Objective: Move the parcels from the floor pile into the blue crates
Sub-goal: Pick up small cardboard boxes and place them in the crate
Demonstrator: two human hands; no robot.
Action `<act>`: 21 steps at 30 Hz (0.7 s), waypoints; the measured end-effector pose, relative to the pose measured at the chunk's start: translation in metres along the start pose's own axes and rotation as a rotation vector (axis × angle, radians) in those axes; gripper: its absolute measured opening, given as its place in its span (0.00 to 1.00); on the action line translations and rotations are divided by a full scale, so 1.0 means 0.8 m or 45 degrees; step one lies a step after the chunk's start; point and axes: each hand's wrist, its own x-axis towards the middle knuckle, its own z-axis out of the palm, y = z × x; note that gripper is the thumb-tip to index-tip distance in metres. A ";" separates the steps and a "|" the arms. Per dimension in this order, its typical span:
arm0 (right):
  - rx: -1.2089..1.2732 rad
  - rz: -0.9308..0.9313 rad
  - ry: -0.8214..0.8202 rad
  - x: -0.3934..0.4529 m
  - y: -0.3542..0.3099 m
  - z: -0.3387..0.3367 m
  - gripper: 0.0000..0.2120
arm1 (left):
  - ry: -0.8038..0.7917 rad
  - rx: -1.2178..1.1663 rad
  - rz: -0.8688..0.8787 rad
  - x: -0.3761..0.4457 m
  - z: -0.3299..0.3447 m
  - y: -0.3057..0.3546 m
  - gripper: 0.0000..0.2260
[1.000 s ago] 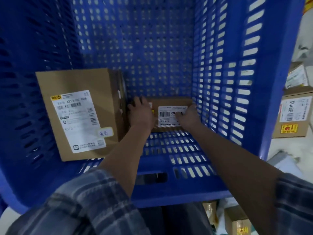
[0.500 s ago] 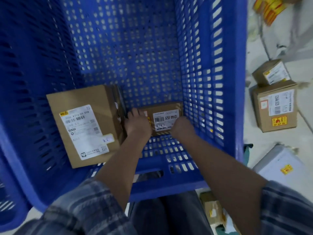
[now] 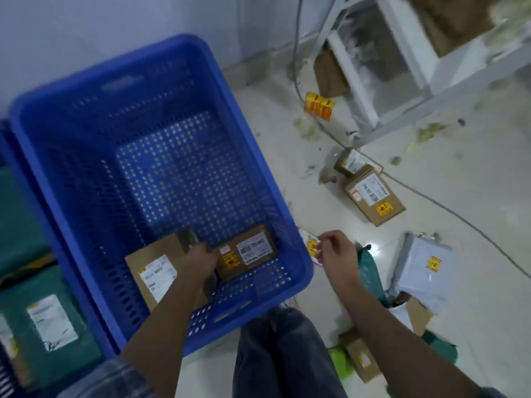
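A big blue crate [image 3: 253, 156] stands on the floor in front of me. At its near end lie two brown parcels: a large box [image 3: 152, 271] with a white label and a small box [image 3: 250, 251] with a label and a yellow sticker. My left hand [image 3: 201, 261] is down inside the crate, resting where the two boxes meet; its fingertips are hidden. My right hand [image 3: 336, 251] hovers outside the crate's right wall, fingers loosely curled and holding nothing. More parcels lie on the floor to the right: a brown box [image 3: 373, 196], a white mailer [image 3: 422, 271] and a green mailer [image 3: 370, 271].
A second blue crate at the left holds green mailers [image 3: 51, 320]. A white shelf frame [image 3: 402, 67] stands at the back right, with a cable running across the tiled floor. Another small box [image 3: 362, 360] lies by my legs [image 3: 281, 354].
My view has pulled up and back from the crate. My right hand let go of the small box and moved out over the crate's right wall. My left hand stays inside.
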 end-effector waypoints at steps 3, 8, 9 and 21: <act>0.046 0.294 -0.018 0.007 0.009 -0.063 0.08 | -0.003 0.109 0.076 -0.018 0.007 0.026 0.08; -0.156 0.653 -0.271 0.021 0.085 -0.131 0.12 | 0.189 0.230 0.289 -0.034 0.060 0.062 0.06; -0.190 0.680 -0.262 0.022 0.101 -0.140 0.14 | 0.285 0.236 0.363 -0.039 0.073 0.068 0.06; 0.137 1.036 -0.327 0.061 0.204 -0.207 0.12 | 0.130 0.818 0.595 -0.057 0.220 0.189 0.02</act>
